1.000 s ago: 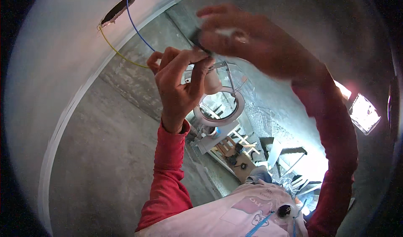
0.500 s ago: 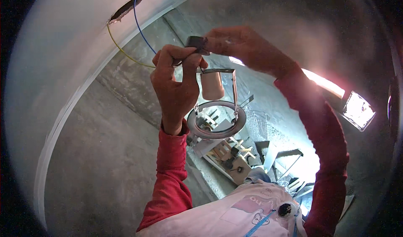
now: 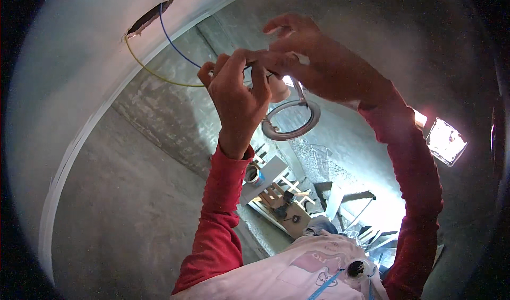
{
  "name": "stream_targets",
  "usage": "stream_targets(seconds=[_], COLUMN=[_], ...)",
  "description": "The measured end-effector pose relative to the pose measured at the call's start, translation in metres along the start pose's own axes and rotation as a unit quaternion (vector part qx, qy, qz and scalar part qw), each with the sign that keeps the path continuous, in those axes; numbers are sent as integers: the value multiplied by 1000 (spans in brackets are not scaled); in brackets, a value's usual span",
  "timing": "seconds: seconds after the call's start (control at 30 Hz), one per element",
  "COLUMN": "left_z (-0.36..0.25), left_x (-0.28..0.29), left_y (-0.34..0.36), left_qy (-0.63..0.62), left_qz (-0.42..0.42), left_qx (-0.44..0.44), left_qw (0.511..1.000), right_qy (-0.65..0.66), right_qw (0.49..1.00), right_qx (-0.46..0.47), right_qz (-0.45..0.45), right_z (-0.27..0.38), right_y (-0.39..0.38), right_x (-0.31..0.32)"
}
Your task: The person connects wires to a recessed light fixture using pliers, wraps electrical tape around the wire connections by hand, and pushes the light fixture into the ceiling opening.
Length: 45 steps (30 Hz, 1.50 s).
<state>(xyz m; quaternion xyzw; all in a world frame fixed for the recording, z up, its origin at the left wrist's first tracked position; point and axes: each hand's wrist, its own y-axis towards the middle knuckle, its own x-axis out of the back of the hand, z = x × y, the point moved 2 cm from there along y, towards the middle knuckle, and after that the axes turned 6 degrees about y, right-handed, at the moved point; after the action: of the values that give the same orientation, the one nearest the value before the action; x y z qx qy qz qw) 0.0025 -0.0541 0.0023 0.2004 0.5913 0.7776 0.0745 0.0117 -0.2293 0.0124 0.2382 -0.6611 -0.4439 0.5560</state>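
Note:
A blue wire (image 3: pixel 171 40) and a yellow wire (image 3: pixel 154 75) hang from a ragged hole (image 3: pixel 149 19) in the white ceiling and run into my left hand (image 3: pixel 236 100). Its fingers are closed around their ends. My right hand (image 3: pixel 324 58) meets it at the fingertips, lower fingers pinched together and the upper ones curled apart; what they pinch is hidden. Below the hands hangs a recessed ceiling light: its metal ring (image 3: pixel 314 120) shows fully, while its pale cylindrical lamp holder (image 3: pixel 280 89) is partly covered by my left hand. Thin dark strands show between my fingers.
A bright lit work lamp (image 3: pixel 447 141) stands to the right. Far below lie a platform with a bucket (image 3: pixel 254 176), a black power tool (image 3: pixel 281 209), wooden pieces (image 3: pixel 273 193) and scattered boards (image 3: pixel 334 200). A grey wall (image 3: pixel 133 193) rises on the left.
The dark, thick, roll-like piece between my hands is no longer visible. My right hand has moved up and right with fingers more spread; the light's ring has swung up and right.

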Motion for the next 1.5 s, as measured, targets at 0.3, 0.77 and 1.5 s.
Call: stream_targets(seconds=[0.3, 0.77, 1.5], left_z=[5, 12, 8], left_x=[-1, 6, 4], left_y=[-5, 3, 7], left_qy=[-84, -251, -33], left_qz=[-41, 60, -39], left_qx=[12, 57, 3], left_qw=[996, 965, 999], right_qy=[455, 136, 244], right_qw=[867, 981, 958], right_qx=[-202, -19, -149], right_qz=[5, -138, -25], right_z=[-51, -41, -35], right_y=[29, 11, 59], right_x=[-18, -24, -13])
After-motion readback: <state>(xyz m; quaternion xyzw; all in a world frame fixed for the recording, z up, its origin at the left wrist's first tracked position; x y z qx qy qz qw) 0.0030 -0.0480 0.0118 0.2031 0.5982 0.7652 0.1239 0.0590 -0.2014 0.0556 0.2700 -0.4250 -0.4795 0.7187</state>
